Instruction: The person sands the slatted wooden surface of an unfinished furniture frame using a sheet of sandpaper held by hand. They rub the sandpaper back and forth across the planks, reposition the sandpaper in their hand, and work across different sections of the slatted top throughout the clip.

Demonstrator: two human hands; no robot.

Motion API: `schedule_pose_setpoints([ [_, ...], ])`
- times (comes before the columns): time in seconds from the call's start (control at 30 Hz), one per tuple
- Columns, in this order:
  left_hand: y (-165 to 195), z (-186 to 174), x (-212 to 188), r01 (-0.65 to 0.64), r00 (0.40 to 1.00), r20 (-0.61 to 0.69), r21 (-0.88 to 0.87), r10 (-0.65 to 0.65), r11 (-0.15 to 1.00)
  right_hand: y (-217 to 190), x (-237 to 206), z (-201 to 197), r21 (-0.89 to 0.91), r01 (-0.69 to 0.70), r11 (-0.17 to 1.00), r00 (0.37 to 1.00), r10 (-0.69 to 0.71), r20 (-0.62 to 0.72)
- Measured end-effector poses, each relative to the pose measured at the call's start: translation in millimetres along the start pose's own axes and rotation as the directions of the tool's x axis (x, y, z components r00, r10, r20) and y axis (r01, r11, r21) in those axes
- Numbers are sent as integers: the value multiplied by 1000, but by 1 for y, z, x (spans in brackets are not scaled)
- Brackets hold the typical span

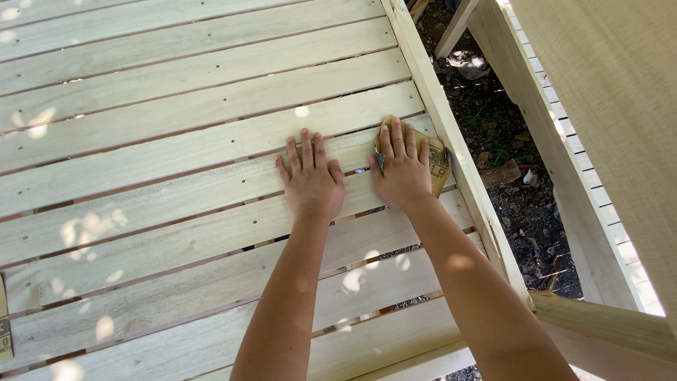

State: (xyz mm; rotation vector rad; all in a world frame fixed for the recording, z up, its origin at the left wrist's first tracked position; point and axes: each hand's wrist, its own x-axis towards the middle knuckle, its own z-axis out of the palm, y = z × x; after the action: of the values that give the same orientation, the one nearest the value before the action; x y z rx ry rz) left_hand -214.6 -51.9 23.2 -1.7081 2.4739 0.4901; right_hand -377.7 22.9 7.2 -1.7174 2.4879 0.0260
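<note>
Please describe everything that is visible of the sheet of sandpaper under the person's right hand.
The sandpaper is a small tan-brown sheet, apparently folded, with dark print on its backing. It lies flat on a pale wooden slat, close to the frame rail at the panel's right edge. The right hand presses on it with spread fingers and covers most of it; only its top and right edges show. The left hand rests on the slats beside it, not touching it.

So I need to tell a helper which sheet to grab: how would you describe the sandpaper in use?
On the slatted wood frame, go to its right rail. The tan sandpaper lies flat under the right hand, unlike the bare slats around it.
</note>
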Motion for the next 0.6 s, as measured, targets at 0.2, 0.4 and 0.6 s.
schedule_pose_setpoints([
  [0.2,-1,-1,-2,-28,1000,-5,19,28,999,9,-53,10,-38,116,993,991,-118,-69],
  [0.4,5,-3,13,-76,997,6,47,75,996,12,18,5,-9,35,999,999,-35,-36],
  [0.6,10,-4,33,-90,996,-17,19,91,996,-3,131,-31,25,53,998,999,-53,2],
])
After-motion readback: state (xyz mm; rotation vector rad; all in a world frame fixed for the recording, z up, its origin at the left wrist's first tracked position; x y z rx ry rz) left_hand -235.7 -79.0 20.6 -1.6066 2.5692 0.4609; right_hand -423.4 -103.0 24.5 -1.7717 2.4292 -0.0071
